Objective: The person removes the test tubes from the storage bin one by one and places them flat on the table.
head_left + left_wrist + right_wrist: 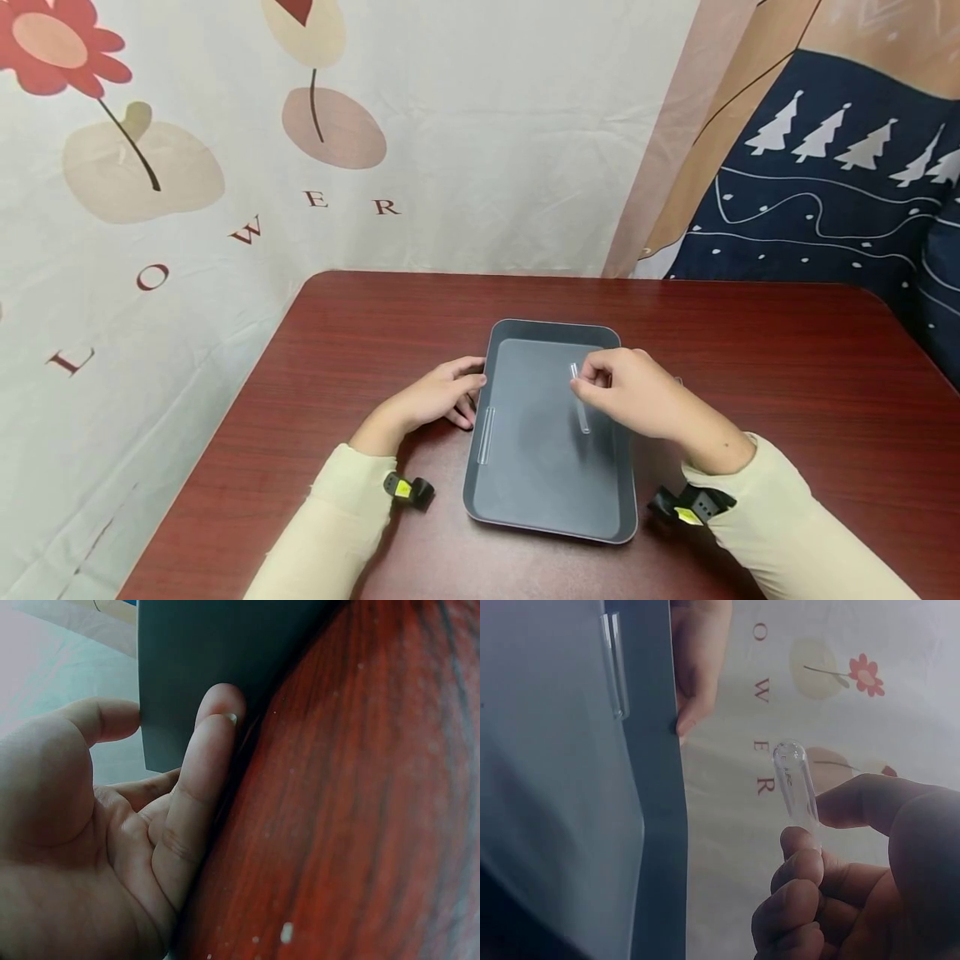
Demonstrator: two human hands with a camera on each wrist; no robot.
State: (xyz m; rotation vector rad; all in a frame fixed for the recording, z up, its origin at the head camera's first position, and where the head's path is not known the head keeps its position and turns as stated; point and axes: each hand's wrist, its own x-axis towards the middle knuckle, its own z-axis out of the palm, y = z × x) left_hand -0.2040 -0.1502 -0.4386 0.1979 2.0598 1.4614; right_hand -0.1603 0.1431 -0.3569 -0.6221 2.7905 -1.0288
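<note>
My right hand (pixel 641 396) pinches a clear glass test tube (pixel 582 417) between thumb and fingers over the right half of a grey rectangular tray (pixel 540 500). The tube tilts, its rounded closed end pointing down toward the tray floor. In the right wrist view, small dark marks show on this tube (pixel 795 784). A second clear test tube (pixel 486 435) lies lengthwise in the tray, along its left wall. My left hand (pixel 442 396) touches the tray's left side from outside, fingers loosely extended. In the left wrist view, fingertips meet the outer wall (pixel 176 667) of the tray.
The tray sits on a dark red wood-grain table (pixel 360 333). A small clear curved edge (pixel 678 380) peeks out behind my right wrist. Behind the table hangs a pale cloth (pixel 480 167) with flowers and letters; navy fabric (pixel 810 200) is at the right.
</note>
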